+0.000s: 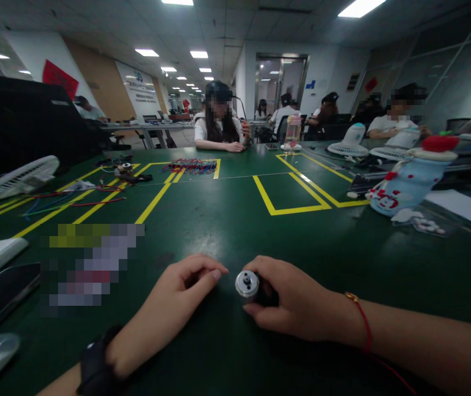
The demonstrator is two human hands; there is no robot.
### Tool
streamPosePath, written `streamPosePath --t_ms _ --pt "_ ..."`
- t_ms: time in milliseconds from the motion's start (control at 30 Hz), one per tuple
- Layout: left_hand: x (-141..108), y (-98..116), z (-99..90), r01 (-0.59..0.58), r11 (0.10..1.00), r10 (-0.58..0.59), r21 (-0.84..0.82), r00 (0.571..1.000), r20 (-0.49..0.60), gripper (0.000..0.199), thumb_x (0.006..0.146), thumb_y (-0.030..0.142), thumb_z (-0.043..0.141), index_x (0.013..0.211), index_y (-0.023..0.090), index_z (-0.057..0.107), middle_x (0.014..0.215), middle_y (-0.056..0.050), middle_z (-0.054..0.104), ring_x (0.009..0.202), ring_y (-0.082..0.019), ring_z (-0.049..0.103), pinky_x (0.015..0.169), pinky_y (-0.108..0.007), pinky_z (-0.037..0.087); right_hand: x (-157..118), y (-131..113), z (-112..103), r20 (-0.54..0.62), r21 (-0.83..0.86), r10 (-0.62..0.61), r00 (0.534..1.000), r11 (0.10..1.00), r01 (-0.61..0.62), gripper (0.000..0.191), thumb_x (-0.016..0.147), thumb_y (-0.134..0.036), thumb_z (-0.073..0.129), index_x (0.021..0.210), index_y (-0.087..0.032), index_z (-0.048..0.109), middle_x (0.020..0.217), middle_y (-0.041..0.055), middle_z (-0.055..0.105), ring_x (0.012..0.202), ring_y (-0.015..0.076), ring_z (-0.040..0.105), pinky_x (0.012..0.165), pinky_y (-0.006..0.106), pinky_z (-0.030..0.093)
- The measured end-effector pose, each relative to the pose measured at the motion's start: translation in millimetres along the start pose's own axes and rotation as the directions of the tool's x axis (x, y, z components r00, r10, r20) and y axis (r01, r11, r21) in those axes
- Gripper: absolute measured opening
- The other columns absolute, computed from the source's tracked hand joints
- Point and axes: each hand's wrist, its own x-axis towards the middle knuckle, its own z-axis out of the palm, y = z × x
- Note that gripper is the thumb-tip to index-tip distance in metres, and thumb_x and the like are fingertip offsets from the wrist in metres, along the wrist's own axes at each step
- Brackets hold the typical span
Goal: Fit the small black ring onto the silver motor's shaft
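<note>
From my side of the feed, I start at far left: a white fan [23, 177] lies near loose red, blue and green wires [95, 204] on the green table [202, 225]. Those wires could snag a sleeve or a part dragged through them.

Next comes my left hand [180, 286], empty, fingers loosely curled and the thumb near the forefinger. It is just beside the small cylindrical motor [247, 284] but apart from it. If it came in carelessly, I judge it could nudge the motor askew.

The motor sits at the centre, near the table's close edge, its round silver face and central shaft turned up toward me. My right hand [291, 297] grips its side between thumb and fingers. I can't tell whether its base touches the table; if it is raised, a slack pinch on smooth metal could let it drop, or it could roll if laid on its side.

On my right wrist, the red cord bracelet [363, 324] has a trailing end that might catch. Farther right, the light-blue tumbler [411, 181] stands beside a clear bag [425, 224]; a wide elbow sweep could topple it.
</note>
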Motion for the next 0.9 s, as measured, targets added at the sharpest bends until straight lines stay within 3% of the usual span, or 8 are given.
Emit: streamPosePath --t_ms 167,433,533,633,733,900 --pt "7 -10 -6.0 0.141 0.986 -0.143 -0.090 0.989 -0.023 0.022 0.086 0.038 0.055 0.091 0.021 0.069 0.077 0.000 0.067 0.070 -0.019 0.059 0.058 -0.026 0.044 -1 0 0 -0.004 0.001 0.010 1.000 1.000 -0.010 0.030 0.074 -0.018 0.065 0.103 -0.018 0.056 0.091 0.0020 0.058 0.070 0.0130 0.049 0.063 0.026 0.038" --pt "6 -16 -6.1 0.170 0.975 -0.174 -0.144 0.984 -0.020 0.027 0.087 0.043 0.055 0.097 0.021 0.068 0.065 0.003 0.057 0.056 -0.014 0.051 0.049 -0.021 0.036 -1 -1 -1 -0.001 -0.016 0.003 1.000 1.000 -0.003 0.030 0.074 -0.019 0.065 0.102 -0.018 0.056 0.091 0.0025 0.058 0.071 0.0137 0.049 0.062 0.026 0.038" --pt "6 -13 -4.8 0.101 0.994 -0.100 -0.048 0.995 0.012 0.023 0.089 0.037 0.051 0.096 0.021 0.067 0.076 0.000 0.064 0.067 -0.017 0.057 0.057 -0.024 0.042 -1 0 -1 -0.001 -0.015 0.003 1.000 1.000 -0.003 0.030 0.074 -0.018 0.065 0.103 -0.018 0.056 0.091 0.0028 0.058 0.070 0.0138 0.049 0.062 0.026 0.039" --pt "5 -10 -0.3 -0.063 0.994 0.054 0.087 0.994 0.095 0.018 0.089 0.026 0.050 0.089 0.021 0.067 0.086 -0.002 0.065 0.078 -0.018 0.059 0.069 -0.028 0.046 -1 1 -1 -0.003 -0.015 0.001 1.000 1.000 -0.001 0.029 0.074 -0.019 0.064 0.103 -0.018 0.056 0.091 0.0030 0.058 0.070 0.0140 0.049 0.061 0.026 0.039" --pt "0 -7 4.9 -0.175 0.973 0.151 0.152 0.976 0.158 0.015 0.086 0.018 0.053 0.092 0.023 0.066 0.087 -0.001 0.063 0.077 -0.017 0.057 0.068 -0.027 0.045 -1 1 0 -0.004 -0.013 0.003 1.000 1.000 -0.003 0.030 0.074 -0.019 0.064 0.102 -0.018 0.056 0.090 0.0027 0.058 0.070 0.0140 0.049 0.060 0.026 0.039" --pt "-10 2 11.1 -0.190 0.977 0.186 0.101 0.981 0.049 0.053 0.080 0.019 0.063 0.128 0.031 0.045 0.104 -0.003 0.057 0.080 -0.018 0.055 0.070 -0.030 0.048 0 1 0 -0.005 -0.007 -0.014 1.000 1.000 0.014 0.029 0.072 -0.016 0.064 0.100 -0.018 0.055 0.088 0.0018 0.058 0.068 0.0133 0.048 0.059 0.025 0.038"
